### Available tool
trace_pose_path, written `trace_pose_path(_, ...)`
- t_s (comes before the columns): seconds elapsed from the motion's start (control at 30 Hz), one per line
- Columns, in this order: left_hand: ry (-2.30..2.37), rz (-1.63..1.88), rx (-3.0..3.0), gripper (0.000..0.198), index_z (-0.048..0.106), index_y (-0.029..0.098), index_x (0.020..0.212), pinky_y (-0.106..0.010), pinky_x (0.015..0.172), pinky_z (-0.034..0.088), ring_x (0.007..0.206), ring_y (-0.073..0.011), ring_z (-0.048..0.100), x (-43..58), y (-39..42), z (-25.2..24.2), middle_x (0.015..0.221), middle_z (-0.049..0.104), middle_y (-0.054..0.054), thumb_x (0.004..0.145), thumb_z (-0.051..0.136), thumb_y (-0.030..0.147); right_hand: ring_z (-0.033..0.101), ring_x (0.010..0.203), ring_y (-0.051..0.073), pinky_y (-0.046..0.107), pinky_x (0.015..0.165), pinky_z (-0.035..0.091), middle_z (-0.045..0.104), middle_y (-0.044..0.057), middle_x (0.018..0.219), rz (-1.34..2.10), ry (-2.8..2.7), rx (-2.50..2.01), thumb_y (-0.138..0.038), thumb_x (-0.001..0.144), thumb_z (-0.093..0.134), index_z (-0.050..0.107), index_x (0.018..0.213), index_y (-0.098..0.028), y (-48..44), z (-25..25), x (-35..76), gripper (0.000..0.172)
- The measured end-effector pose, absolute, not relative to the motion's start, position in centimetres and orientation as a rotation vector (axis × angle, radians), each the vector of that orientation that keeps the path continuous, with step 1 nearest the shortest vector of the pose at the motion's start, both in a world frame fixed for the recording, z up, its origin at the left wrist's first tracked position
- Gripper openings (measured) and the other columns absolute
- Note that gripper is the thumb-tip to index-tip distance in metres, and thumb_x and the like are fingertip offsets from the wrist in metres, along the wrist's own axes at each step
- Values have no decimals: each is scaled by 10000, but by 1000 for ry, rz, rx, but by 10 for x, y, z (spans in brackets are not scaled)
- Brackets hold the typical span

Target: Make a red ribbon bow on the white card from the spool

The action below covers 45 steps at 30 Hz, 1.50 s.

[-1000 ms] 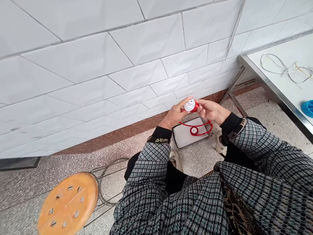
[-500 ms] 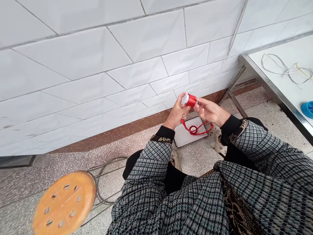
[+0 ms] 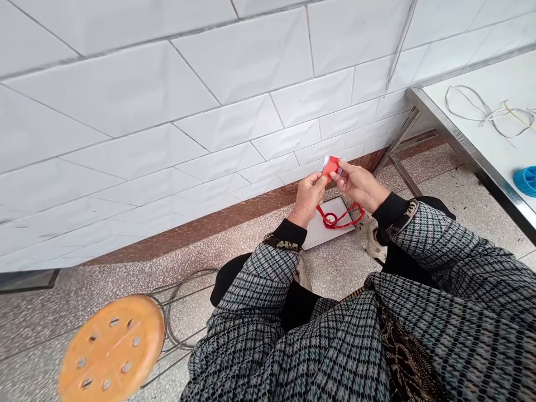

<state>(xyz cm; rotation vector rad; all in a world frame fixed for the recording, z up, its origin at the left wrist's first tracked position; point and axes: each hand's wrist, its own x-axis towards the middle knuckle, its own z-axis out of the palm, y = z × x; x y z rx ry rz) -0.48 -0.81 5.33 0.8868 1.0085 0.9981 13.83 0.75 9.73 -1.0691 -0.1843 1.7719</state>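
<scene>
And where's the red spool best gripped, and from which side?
Probably by its right end, coming from the right, as the right hand does: the red spool is tilted, with pale ends either side of the red, so that grip should leave most of the red free for the left hand.

Red spool (image 3: 331, 165) has turned; left fingers (image 3: 320, 181) now pinch at its lower edge.

Red ribbon spool (image 3: 332, 166), short cylinder, white end toward upper left, axis tilted, partly covered, held up between fingertips of left hand (image 3: 310, 195) and right hand (image 3: 358, 183).
</scene>
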Motion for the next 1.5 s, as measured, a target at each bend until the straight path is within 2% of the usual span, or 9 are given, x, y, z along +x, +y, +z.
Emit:
trace_pose_path(0.53, 1002, 956, 849, 488, 533, 191, 741, -207, 412, 120, 389, -20, 202, -3, 0, 31, 485, 320, 122, 749, 878, 537, 660, 476, 69, 68, 326, 394, 677, -24, 643, 1848, 29, -1075, -99, 1137, 459, 637, 1099, -160, 11, 100, 136, 193)
trace_pose_path(0.63, 964, 959, 829, 483, 620, 188, 968, -213, 416, 102, 388, -29, 191, -4, 2, 30, 496, 319, 141, 745, 891, 520, 648, 454, 70, 67, 356, 466, 683, -23, 645, 1880, 56, -1081, -112, 1144, 448, 627, 1111, -157, 12, 105, 138, 188)
trace_pose_path(0.73, 929, 956, 866, 773, 573, 233, 1382, -217, 422, 133, 388, -33, 232, -12, 5, 33, 540, 391, 145, 727, 920, 453, 638, 432, 74, 84, 383, 517, 683, -19, 646, 1925, 39, -1127, -120, 1151, 436, 618, 1092, -149, 12, 111, 141, 193)
trace_pose_path(0.83, 905, 927, 949, 1005, 472, 294, 1553, -223, 419, 171, 390, -27, 285, -21, 9, 33, 596, 476, 131, 676, 954, 382, 622, 407, 77, 90, 363, 501, 654, -19, 616, 1991, 15, -1200, -156, 1162, 432, 611, 1040, -147, 12, 117, 144, 217)
trace_pose_path(1.0, 860, 936, 947, 917, 539, 265, 1416, -212, 401, 198, 390, -14, 310, -26, 13, 28, 657, 544, 119, 611, 973, 337, 614, 406, 62, 75, 372, 485, 636, -23, 582, 2060, -75, -1218, -188, 1173, 420, 596, 914, -163, 7, 119, 147, 314)
trace_pose_path(1.17, 800, 1018, 761, 724, 564, 258, 1201, -185, 399, 131, 363, -21, 232, -21, 12, 34, 517, 362, 167, 637, 979, 441, 696, 514, 90, 117, 417, 529, 742, 21, 694, 1936, -635, -1154, -106, 1090, 577, 705, 938, -122, 1, 109, 142, 199)
trace_pose_path(1.27, 766, 1039, 691, 624, 568, 231, 1037, -170, 395, 124, 369, -19, 233, -17, 9, 42, 491, 335, 162, 641, 982, 479, 627, 455, 74, 116, 408, 493, 705, -7, 600, 1742, -909, -1232, -53, 1018, 651, 732, 838, -118, 0, 103, 135, 208)
trace_pose_path(1.4, 806, 1085, 617, 540, 547, 219, 960, -158, 396, 140, 375, -10, 243, -6, 1, 49, 511, 357, 150, 699, 958, 454, 508, 363, 54, 122, 373, 406, 626, -15, 481, 1610, -849, -1292, -106, 1025, 666, 653, 654, -134, 2, 97, 127, 372)
trace_pose_path(1.5, 861, 1121, 559, 523, 507, 213, 890, -160, 399, 160, 381, -11, 253, 4, -5, 48, 514, 376, 142, 732, 937, 464, 534, 382, 50, 122, 377, 400, 616, -20, 497, 1639, -597, -1269, -119, 1071, 611, 627, 669, -135, 3, 96, 126, 403)
